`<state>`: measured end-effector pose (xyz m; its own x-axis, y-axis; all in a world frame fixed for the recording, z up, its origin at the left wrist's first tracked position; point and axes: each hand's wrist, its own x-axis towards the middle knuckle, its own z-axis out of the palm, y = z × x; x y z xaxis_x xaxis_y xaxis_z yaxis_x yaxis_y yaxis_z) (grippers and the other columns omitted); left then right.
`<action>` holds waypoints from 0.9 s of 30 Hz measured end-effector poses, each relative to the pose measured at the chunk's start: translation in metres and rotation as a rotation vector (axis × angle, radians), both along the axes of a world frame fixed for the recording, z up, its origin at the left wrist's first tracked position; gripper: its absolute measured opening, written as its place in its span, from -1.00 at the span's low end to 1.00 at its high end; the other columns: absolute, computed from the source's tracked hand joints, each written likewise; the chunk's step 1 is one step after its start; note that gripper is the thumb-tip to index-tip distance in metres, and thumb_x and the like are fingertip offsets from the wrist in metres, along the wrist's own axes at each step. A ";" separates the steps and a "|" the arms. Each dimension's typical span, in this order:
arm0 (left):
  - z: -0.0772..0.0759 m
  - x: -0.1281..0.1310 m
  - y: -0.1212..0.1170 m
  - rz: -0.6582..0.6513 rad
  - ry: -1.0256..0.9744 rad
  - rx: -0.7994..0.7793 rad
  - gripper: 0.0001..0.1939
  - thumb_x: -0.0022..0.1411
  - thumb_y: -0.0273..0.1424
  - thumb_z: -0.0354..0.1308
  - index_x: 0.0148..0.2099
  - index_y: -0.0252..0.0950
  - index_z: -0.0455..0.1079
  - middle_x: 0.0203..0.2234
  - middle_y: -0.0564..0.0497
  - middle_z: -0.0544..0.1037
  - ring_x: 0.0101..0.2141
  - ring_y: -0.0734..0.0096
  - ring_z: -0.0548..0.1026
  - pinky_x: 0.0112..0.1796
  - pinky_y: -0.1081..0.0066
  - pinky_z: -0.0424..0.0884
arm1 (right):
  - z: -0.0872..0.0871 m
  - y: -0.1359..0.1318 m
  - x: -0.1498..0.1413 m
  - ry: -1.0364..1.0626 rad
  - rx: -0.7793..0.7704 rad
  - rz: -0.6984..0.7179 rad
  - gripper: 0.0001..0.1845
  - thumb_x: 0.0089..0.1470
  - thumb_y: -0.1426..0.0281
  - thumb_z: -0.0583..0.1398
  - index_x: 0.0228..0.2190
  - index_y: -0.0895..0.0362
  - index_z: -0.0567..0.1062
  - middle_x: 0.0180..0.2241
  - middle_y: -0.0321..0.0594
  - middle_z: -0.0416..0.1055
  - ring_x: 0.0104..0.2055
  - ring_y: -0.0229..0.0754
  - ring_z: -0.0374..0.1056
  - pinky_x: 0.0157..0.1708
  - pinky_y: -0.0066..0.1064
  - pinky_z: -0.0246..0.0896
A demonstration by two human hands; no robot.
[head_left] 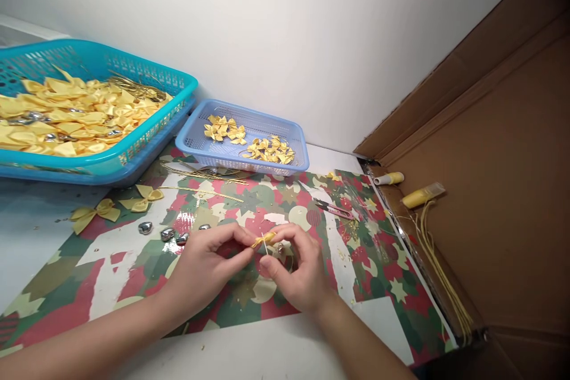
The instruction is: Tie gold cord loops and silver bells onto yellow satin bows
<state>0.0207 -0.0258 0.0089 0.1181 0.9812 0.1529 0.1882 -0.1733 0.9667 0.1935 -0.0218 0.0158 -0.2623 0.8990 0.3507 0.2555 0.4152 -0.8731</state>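
My left hand (214, 258) pinches one end of a small yellow ribbon bow (267, 238) between thumb and fingertips. Close against it, my right hand (300, 267) is closed in a pinch on a thin, pale needle (264, 243), which crosses the front of the bow. The right index finger also touches the bow's other end. A small shiny silver piece shows beneath the right fingers, partly hidden. Left of my hands lie several silver heart-shaped beads (167, 234). Two more yellow bows (141, 198) rest on the patterned sheet beyond them.
A large turquoise basket (146, 136) full of yellow bows stands at left. Beside it, a blue basket (240, 157) holds smaller bows. Gold cords (205, 173) lie before it. Pink thread snips (333, 209) lie at right, near a cardboard wall (499, 160) with two yellow spools (423, 195).
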 end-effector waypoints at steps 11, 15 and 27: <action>-0.003 0.000 -0.003 -0.023 0.125 0.181 -0.92 0.09 -0.43 0.20 -0.44 -0.19 0.48 -0.51 0.05 0.61 -0.49 0.38 0.53 -0.45 0.48 0.42 | 0.000 0.009 0.002 0.078 -0.326 0.024 -0.83 0.06 0.28 0.22 -0.31 0.10 0.51 -0.37 -0.23 0.48 -0.32 -0.21 0.41 -0.35 -0.40 0.32; -0.005 -0.002 -0.002 -0.073 0.198 0.308 -0.88 0.12 -0.42 0.18 -0.46 -0.17 0.46 -0.53 0.06 0.58 -0.49 0.40 0.51 -0.42 0.48 0.39 | 0.009 0.010 0.003 -0.038 -0.228 0.074 -0.87 0.09 0.36 0.18 -0.43 0.09 0.54 -0.38 -0.24 0.48 -0.26 -0.19 0.38 -0.22 -0.36 0.28; 0.003 -0.011 0.022 -0.037 0.304 0.294 -0.88 0.11 -0.35 0.17 -0.46 -0.19 0.45 -0.57 0.07 0.53 -0.53 0.40 0.42 -0.46 0.49 0.26 | 0.051 0.025 0.022 0.580 -0.063 -0.154 -0.75 0.14 0.14 0.15 -0.38 0.02 0.27 -0.46 -0.39 0.40 -0.58 -0.37 0.13 -0.55 -0.50 0.10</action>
<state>0.0101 -0.0042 0.0117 0.2354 0.8953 0.3782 0.4452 -0.4453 0.7769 0.2158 0.0031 0.0664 0.0903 0.9351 0.3427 -0.2164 0.3543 -0.9098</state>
